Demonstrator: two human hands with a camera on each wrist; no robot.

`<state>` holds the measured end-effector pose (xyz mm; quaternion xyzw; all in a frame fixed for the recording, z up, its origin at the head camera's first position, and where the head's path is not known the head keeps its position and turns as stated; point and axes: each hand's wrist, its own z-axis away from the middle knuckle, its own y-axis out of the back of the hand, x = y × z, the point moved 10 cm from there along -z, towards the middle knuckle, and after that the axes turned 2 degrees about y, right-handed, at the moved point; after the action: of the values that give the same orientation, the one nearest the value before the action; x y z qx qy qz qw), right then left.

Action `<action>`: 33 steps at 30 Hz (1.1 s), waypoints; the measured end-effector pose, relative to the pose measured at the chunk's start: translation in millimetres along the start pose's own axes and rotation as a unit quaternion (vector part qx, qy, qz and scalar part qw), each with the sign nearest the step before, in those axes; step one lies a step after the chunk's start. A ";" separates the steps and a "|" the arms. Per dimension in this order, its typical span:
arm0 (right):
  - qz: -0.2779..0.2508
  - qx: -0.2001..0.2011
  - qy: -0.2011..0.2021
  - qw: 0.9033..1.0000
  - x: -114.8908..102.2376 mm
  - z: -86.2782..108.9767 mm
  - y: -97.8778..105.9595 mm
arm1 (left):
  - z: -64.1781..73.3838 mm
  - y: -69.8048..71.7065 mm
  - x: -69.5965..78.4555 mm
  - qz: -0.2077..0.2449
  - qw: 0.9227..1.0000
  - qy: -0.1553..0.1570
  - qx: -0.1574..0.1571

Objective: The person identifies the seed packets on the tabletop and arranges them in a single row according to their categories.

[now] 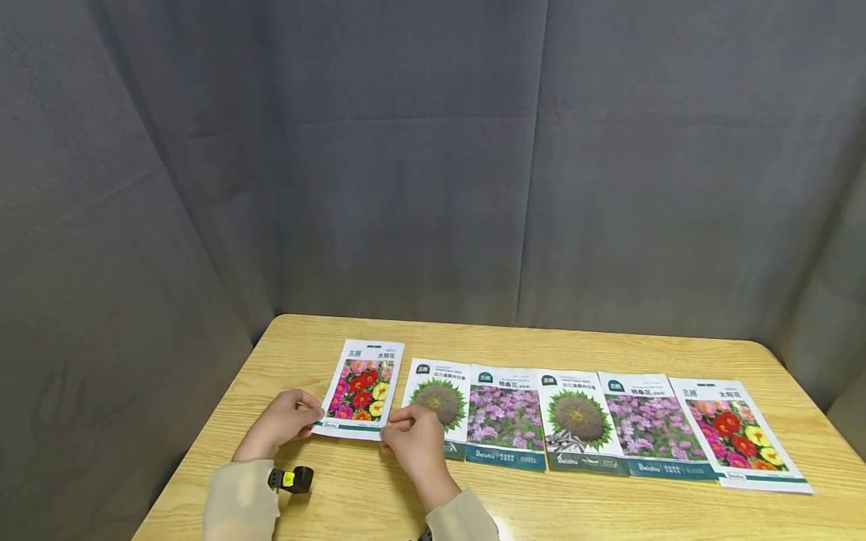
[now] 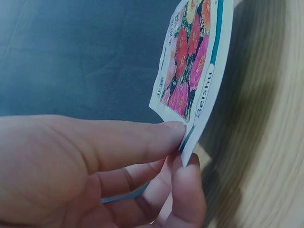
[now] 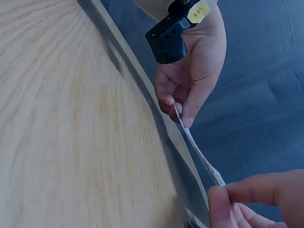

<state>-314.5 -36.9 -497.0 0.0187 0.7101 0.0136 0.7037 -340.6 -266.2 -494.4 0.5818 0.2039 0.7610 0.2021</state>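
Observation:
A seed packet (image 1: 362,387) with red, pink and yellow flowers is held between both hands near the table's left side. My left hand (image 1: 289,418) pinches its lower left corner between thumb and fingers, as the left wrist view shows close up. At the lower right corner, my right hand (image 1: 417,445) pinches the packet the same way. The right wrist view shows the packet (image 3: 202,156) edge-on, its lower edge off the tabletop. Just right of it lies a sunflower seed packet (image 1: 438,400), partly covered by my right hand.
A row continues rightward: a purple-flower packet (image 1: 505,417), another sunflower packet (image 1: 582,421), a second purple-flower packet (image 1: 655,424) and a red-and-yellow flower packet (image 1: 740,436). They lie on a wooden table (image 1: 352,503). Grey cloth (image 1: 406,188) hangs behind and at the sides.

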 end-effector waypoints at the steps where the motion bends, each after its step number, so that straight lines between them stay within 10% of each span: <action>1: 0.001 -0.001 -0.002 1.000 0.6 0.4 0.4 | -0.5 -1.0 -0.1 0.001 1.000 -0.001 0.000; 33: 0.017 -0.024 -0.017 0.999 10.6 -1.5 3.9 | -1.3 -12.7 -2.3 -0.055 0.998 0.011 0.021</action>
<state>-316.1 -32.5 -507.4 0.0137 0.6968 0.0424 0.7159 -340.5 -257.0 -503.4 0.5657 0.2537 0.7504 0.2290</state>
